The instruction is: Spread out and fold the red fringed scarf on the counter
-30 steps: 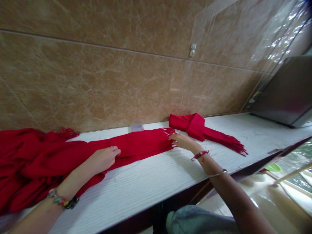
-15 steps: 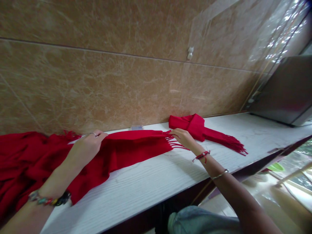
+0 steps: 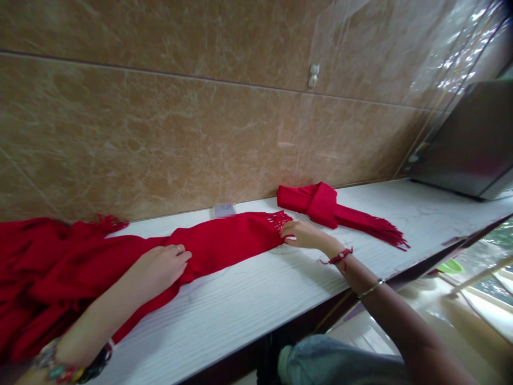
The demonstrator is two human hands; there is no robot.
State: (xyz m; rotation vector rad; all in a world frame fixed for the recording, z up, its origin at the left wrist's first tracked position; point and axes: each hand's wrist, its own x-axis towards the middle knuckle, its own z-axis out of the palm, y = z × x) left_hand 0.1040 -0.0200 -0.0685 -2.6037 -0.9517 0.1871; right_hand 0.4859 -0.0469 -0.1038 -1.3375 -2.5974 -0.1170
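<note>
A long red scarf [image 3: 228, 240] with a fringed end lies along the white counter, its far part bunched in loose folds on the left. My left hand [image 3: 166, 267] has its fingers closed on the scarf's near edge, mid-length. At the fringe, my right hand [image 3: 302, 235] pinches the near corner, thumb and fingers bent together. A second red scarf [image 3: 316, 202], folded into a knot-like shape, rests behind my right hand against the wall, its fringe trailing to the right.
The white counter [image 3: 240, 299] runs along a brown marbled wall [image 3: 180, 139]. A small pale card [image 3: 225, 210] stands at the wall's foot. On the right end sits a large grey box-like appliance [image 3: 465, 139]. A green bowl-like item [image 3: 449, 266] shows below, past the counter edge.
Both hands have shifted from the scarf's far edge to its near edge. The fold along the fringed part has opened, and that end lies flatter.
</note>
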